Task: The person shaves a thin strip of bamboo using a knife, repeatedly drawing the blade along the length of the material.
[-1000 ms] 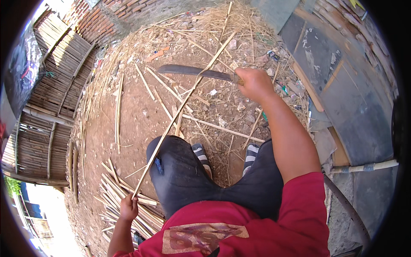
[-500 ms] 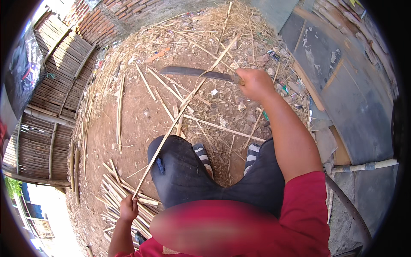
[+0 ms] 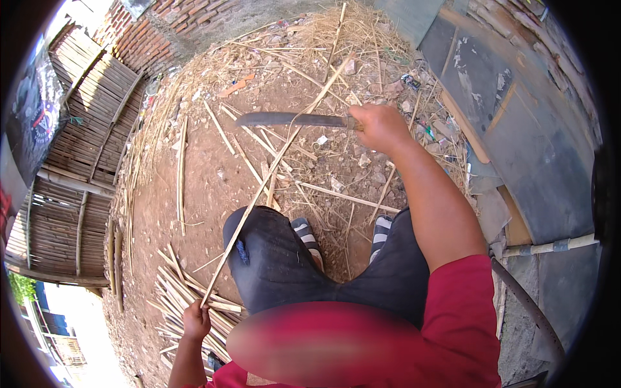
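Note:
My right hand (image 3: 381, 128) is wrapped round the handle of a machete (image 3: 268, 119). Its long dark blade points left and lies across a pale bamboo strip (image 3: 257, 194), touching or nearly touching it. The near end of this strip is pinched in my left hand (image 3: 196, 319), low on the left. From there the strip slants up past my left knee to the far right, and a thin curled sliver shows at the blade. Beside my left hand lies a pile of cut bamboo strips (image 3: 169, 288) on the ground.
Loose bamboo strips (image 3: 182, 171) and shavings (image 3: 330, 29) litter the dirt. A woven bamboo panel (image 3: 97, 110) stands at left, a brick wall (image 3: 194, 19) at the back. Dark boards (image 3: 543, 155) lie at right. My sandalled feet (image 3: 307, 236) are between my knees and the strips.
The machete and my right hand have shifted slightly left, and the blade has come a little nearer to me. My left hand has dropped slightly, still holding the bamboo strip.

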A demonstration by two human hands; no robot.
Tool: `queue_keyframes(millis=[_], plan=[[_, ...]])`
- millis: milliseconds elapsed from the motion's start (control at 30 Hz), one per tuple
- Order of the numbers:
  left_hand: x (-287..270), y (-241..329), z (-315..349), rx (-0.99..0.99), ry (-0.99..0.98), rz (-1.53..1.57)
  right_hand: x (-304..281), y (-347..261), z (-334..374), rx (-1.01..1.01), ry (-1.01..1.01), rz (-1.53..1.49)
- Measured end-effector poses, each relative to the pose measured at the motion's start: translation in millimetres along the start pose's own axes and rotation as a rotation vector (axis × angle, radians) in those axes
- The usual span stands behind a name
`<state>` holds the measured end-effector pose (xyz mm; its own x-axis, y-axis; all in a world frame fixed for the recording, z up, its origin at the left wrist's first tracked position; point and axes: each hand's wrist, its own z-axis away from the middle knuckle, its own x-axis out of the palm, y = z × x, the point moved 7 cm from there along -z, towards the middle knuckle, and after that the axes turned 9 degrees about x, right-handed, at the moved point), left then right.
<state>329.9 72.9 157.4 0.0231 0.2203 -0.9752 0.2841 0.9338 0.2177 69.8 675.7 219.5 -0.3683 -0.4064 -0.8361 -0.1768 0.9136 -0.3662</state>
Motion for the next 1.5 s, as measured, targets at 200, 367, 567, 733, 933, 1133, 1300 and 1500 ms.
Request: queue_keyframes(millis=[200, 367, 567, 733, 933, 1133, 1300, 1500], plan=[[-3, -1, -4, -0.051, -0.064, 0.017, 16, 2, -1, -0.157, 0.041, 0.079], [-12, 3, -9, -0.002, -0.038, -0.024, -5, 49, -1, 0.341, -0.012, 0.152], [3, -7, 5, -0.037, -0.05, -0.041, 3, -16, 3, -0.107, -0.088, 0.079], [-2, -32, 21, -0.05, -0.047, -0.099, 10, 25, -7, 0.089, -0.017, 0.137], [-9, -21, 13, -0.004, -0.043, -0.101, -11, 45, 1, 0.297, 0.036, 0.087], [-6, -19, 17, 0.001, 0.005, -0.131, 0, -8, 4, -0.242, -0.068, 0.139], [-13, -23, 20, -0.007, 0.044, -0.135, -12, 77, 2, 0.466, 0.003, 0.129], [-1, -29, 25, 0.003, -0.003, -0.128, -3, 40, 0, 0.081, 0.017, 0.08]])
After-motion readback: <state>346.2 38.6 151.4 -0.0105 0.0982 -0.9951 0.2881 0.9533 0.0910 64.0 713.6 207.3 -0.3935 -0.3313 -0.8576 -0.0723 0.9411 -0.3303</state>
